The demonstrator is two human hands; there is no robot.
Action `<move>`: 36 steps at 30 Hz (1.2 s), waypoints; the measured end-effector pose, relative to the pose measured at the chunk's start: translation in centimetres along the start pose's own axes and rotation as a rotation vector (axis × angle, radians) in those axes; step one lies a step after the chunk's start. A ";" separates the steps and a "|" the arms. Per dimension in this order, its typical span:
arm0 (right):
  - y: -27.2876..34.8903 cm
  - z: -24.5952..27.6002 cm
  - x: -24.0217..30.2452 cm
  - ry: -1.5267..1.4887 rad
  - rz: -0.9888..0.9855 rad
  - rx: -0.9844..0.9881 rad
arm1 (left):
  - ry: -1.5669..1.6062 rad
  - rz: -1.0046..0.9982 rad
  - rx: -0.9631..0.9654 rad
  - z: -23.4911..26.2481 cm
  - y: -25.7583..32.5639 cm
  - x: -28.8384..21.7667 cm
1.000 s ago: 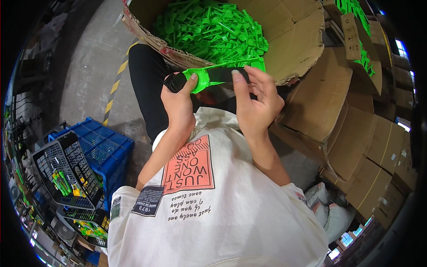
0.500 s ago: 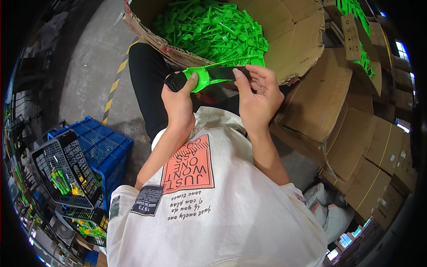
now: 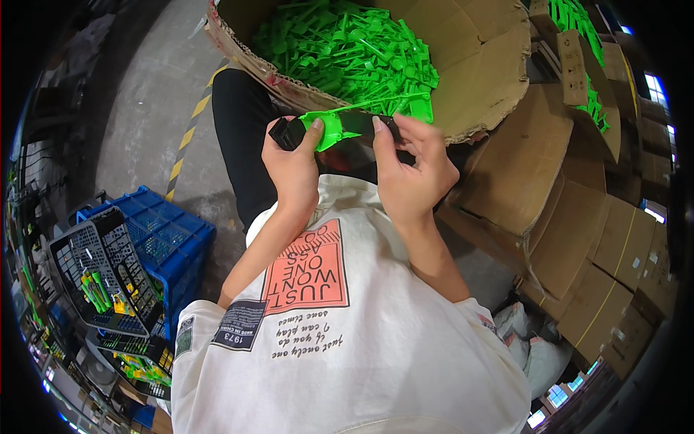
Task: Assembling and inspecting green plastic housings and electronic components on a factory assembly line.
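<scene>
In front of my body I hold a bright green plastic part (image 3: 332, 132), long and hollow, with a black plastic piece (image 3: 359, 123) lying along it. My left hand (image 3: 290, 170) is closed round its left end, thumb pressing on the green surface. A dark block-like end (image 3: 283, 135) sticks out beside those fingers. With thumb and fingers, my right hand (image 3: 413, 173) pinches the black piece at its right end. The far end of the green part shows beyond my right fingers. How the black piece meets the green part is partly hidden.
A large round cardboard bin (image 3: 491, 65) full of green plastic parts (image 3: 354, 54) stands just ahead. Cardboard boxes (image 3: 520, 159) crowd the right. At left are a blue crate (image 3: 173, 239) and black baskets (image 3: 94, 253) with green and yellow items.
My right hand has shifted slightly left along the black piece, thumb nearer my left hand. The left hand keeps its hold, and the part has barely moved.
</scene>
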State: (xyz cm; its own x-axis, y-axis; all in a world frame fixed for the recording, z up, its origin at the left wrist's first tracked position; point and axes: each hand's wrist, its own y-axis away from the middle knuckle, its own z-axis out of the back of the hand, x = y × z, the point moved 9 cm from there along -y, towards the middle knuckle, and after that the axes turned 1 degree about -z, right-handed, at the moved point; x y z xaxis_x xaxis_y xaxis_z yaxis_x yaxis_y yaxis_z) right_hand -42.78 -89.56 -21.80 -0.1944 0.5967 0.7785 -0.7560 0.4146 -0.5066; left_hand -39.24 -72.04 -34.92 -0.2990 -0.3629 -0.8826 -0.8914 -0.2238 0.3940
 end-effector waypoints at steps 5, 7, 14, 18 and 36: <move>-0.1 -0.2 1.5 0.081 0.148 -0.029 | -0.037 -0.031 0.001 0.1 0.0 -0.3; 0.1 -0.6 2.2 0.101 0.143 -0.017 | -0.050 -0.047 -0.011 0.1 0.0 -0.3; -0.7 -0.8 1.4 0.198 0.078 0.044 | -0.069 -0.042 0.001 0.2 0.0 -0.7; -1.0 -1.1 2.0 0.180 0.118 0.044 | -0.077 -0.032 -0.008 0.2 0.0 -0.5; -0.9 -0.1 -6.5 0.055 -0.114 0.061 | -0.171 -0.065 0.049 -0.7 -0.8 -2.0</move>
State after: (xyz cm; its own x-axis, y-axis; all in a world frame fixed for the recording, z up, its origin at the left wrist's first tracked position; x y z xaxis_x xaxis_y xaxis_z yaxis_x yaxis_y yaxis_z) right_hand -40.80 -93.71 -26.41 -0.0719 0.5859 0.8072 -0.8083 0.4399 -0.3913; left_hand -37.65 -71.73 -33.28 -0.2900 -0.1887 -0.9382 -0.9251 -0.1958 0.3254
